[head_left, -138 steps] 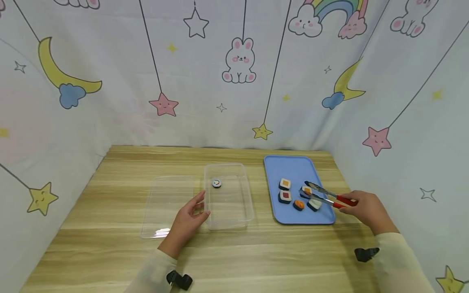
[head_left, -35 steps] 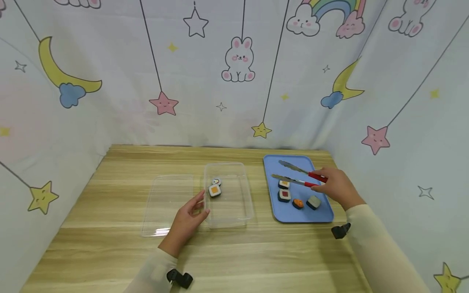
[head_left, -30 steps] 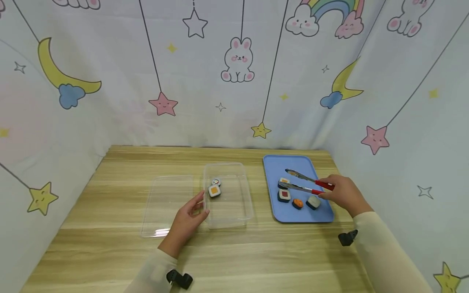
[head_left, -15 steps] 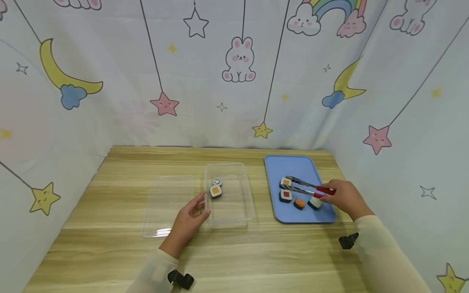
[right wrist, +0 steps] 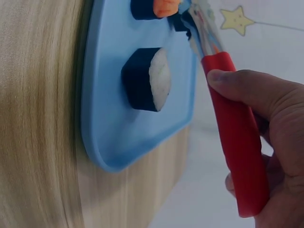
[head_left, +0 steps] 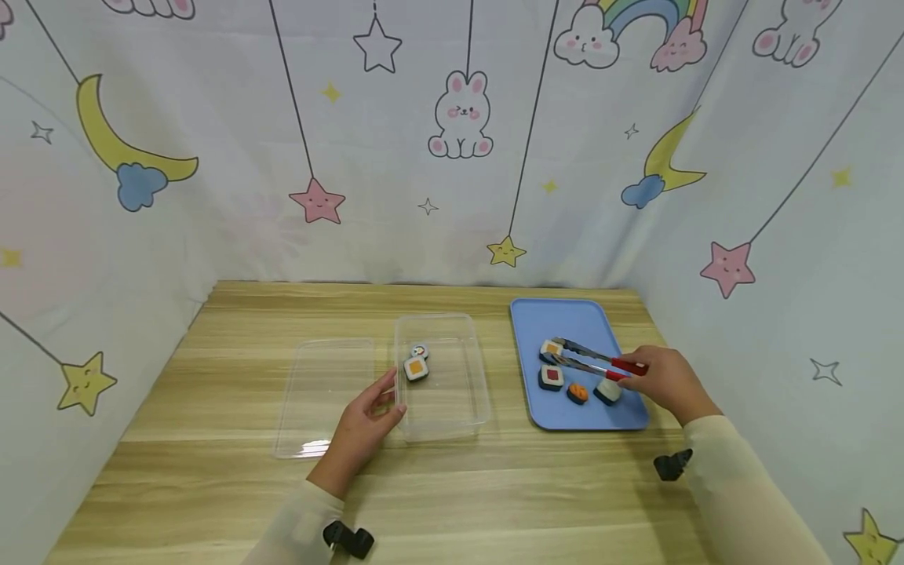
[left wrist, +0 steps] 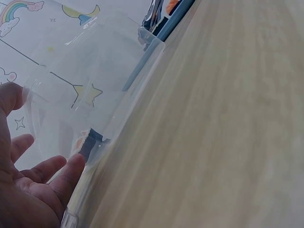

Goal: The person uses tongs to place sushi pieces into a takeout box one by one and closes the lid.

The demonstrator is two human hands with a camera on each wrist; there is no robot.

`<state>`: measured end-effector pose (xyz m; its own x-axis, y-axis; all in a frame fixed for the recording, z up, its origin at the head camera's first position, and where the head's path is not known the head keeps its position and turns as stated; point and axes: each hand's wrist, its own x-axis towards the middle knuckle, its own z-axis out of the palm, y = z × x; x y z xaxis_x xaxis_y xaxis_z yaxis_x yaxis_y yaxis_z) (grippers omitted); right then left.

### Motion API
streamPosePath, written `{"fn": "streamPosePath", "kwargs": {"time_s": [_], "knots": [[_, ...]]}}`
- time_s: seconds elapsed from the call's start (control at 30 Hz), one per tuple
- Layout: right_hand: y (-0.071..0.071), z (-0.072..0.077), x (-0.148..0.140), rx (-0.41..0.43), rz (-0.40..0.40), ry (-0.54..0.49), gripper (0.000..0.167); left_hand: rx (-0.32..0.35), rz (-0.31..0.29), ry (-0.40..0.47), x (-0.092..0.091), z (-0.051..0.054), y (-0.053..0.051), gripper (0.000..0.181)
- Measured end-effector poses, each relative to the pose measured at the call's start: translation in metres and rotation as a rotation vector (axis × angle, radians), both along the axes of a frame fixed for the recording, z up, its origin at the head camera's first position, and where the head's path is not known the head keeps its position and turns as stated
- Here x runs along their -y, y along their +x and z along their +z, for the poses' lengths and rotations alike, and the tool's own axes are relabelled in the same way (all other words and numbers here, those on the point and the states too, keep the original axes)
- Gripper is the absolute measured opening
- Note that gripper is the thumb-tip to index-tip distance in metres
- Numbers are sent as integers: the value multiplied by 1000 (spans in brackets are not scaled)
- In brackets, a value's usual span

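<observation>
My right hand [head_left: 667,382] holds red-handled metal tongs [head_left: 582,362] over the blue tray. The tongs' tips are at a toy sushi roll with an orange centre [head_left: 551,348], one on its far side and one across its near side. Around it on the tray lie a red-centred roll [head_left: 551,377], an orange-topped sushi piece [head_left: 577,393] and a white-topped roll [right wrist: 159,78]. My left hand [head_left: 360,424] touches the left wall of a clear plastic box [head_left: 476,377], fingers spread along it. Inside that box sit an orange-centred roll [head_left: 416,368] and a small round roll [head_left: 420,351].
The blue tray [head_left: 565,318] stands at the right of the wooden table [head_left: 438,502]. A clear flat lid [head_left: 311,392] lies left of the box, partly behind my left hand. A patterned white curtain [head_left: 395,235] closes off the back and sides.
An orange-centred roll has gone from the tray into the box beside the round one. The tongs, raised over the tray, have come down and narrowed around another orange-centred roll. My left hand stays put.
</observation>
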<state>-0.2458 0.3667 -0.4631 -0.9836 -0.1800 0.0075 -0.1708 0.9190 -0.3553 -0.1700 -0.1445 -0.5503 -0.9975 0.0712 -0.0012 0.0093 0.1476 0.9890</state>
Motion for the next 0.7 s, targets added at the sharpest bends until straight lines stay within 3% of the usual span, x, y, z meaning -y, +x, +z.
{"fn": "streamPosePath", "kwargs": {"time_s": [0.3, 0.7], "knots": [[-1, 7, 4, -73, 26, -9, 41, -8, -5, -4, 0, -1, 0, 66], [-5, 35, 39, -80, 54, -80, 46, 8, 1, -18, 1, -1, 0, 67]]}}
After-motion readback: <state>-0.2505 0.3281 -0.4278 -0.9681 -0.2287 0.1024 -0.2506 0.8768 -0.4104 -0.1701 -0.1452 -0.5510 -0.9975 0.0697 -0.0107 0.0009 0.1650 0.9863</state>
